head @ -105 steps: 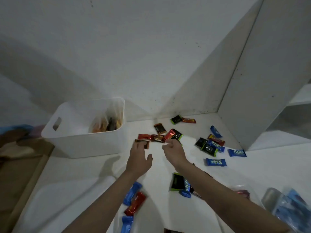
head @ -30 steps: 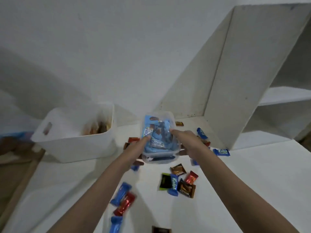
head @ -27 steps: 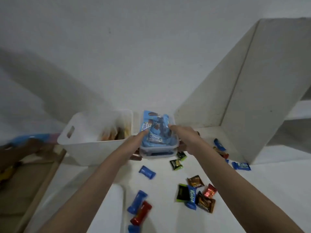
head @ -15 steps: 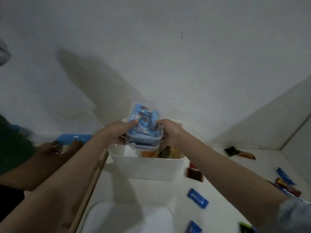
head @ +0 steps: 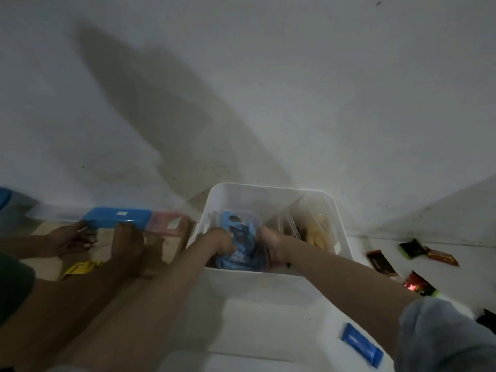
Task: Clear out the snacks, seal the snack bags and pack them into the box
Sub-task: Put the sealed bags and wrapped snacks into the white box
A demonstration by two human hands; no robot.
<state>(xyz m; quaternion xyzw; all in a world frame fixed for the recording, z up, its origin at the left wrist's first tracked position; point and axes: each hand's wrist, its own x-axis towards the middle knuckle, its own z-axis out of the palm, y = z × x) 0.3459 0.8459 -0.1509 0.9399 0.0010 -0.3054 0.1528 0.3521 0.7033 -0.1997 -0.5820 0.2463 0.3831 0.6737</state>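
A white plastic box point(head: 268, 281) stands against the wall. Both my hands reach down into it, gripping a clear snack bag point(head: 243, 248) full of blue-wrapped snacks. My left hand point(head: 218, 241) holds the bag's left side and my right hand point(head: 272, 244) holds its right side. The bag sits in the left half of the box. Another clear bag point(head: 308, 229) with orange and dark snacks stands in the right half. Loose wrapped snacks point(head: 381, 264) lie on the white surface to the right, and a blue one point(head: 361, 345) lies near my right sleeve.
Another person's two hands point(head: 104, 237) rest at the left beside a blue case point(head: 116, 216) and a pink one. A yellow wrapper point(head: 79, 267) lies below them. A white lid-like piece point(head: 241, 361) lies in front of the box. The wall stands close behind.
My hands have carried the bag of blue snacks from above the table leftward over the box and lowered it inside. The view has swung left and down toward the box.
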